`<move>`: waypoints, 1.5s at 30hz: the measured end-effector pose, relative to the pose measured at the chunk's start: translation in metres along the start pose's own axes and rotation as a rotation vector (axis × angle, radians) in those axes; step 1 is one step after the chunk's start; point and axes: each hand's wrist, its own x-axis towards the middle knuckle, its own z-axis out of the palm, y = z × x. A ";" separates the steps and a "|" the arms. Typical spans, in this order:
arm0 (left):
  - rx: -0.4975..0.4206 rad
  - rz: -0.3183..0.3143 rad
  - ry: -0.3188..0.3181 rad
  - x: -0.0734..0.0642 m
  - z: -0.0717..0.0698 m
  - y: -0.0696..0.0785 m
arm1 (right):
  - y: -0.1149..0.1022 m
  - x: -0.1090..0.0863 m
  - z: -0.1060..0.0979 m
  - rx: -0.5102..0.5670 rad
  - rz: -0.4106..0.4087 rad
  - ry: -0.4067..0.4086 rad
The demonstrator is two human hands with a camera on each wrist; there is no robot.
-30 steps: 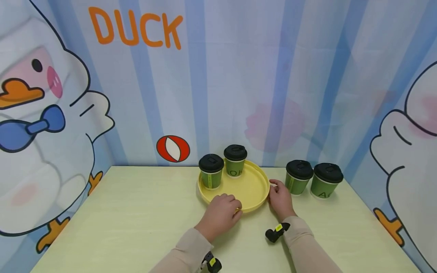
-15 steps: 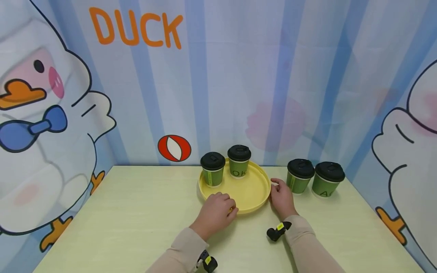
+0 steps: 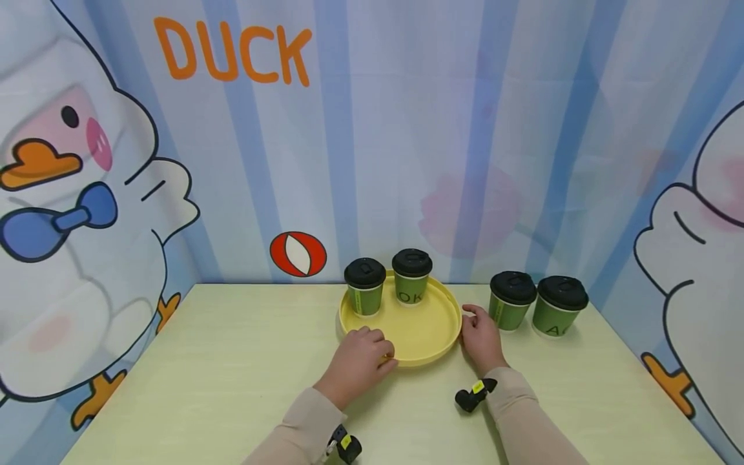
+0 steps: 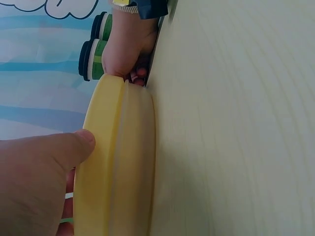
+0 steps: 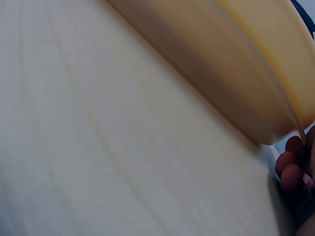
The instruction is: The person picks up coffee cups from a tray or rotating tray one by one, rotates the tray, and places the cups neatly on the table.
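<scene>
A round yellow tray (image 3: 421, 329) with a raised rim carries two green paper coffee cups with black lids, a left cup (image 3: 365, 287) and a cup farther back (image 3: 411, 278). My left hand (image 3: 357, 361) pinches its near-left rim. The thumb (image 4: 81, 145) lies on the outside, and the other fingers are partly hidden behind the rim. My right hand (image 3: 481, 339) is at the right edge, its curled fingers (image 5: 291, 174) right at the rim. I cannot tell whether they grip it. In the left wrist view, the tray's side shows a seam between rim and lower part.
Two more lidded green cups, a nearer-left cup (image 3: 511, 300) and a right one (image 3: 559, 307), stand close together right of my right hand. The pale wood-grain table (image 3: 232, 374) ends at a blue striped backdrop (image 3: 378, 161) with cartoon ducks.
My left hand has slid left along the tray's near side. The tray has turned clockwise, its cups shifting slightly, the rear one rightward. My right hand has stayed at the right rim.
</scene>
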 end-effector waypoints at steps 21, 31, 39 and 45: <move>-0.052 -0.047 -0.070 -0.010 -0.007 -0.029 | 0.003 0.002 -0.005 0.006 -0.010 0.002; -0.083 -0.038 -0.025 -0.016 -0.007 -0.041 | 0.003 0.003 -0.004 -0.005 -0.019 0.013; -0.083 -0.056 -0.029 -0.020 -0.009 -0.050 | 0.003 0.003 -0.002 0.001 -0.011 0.007; -0.081 -0.060 -0.025 -0.020 -0.010 -0.057 | 0.002 0.002 0.000 0.018 -0.008 -0.002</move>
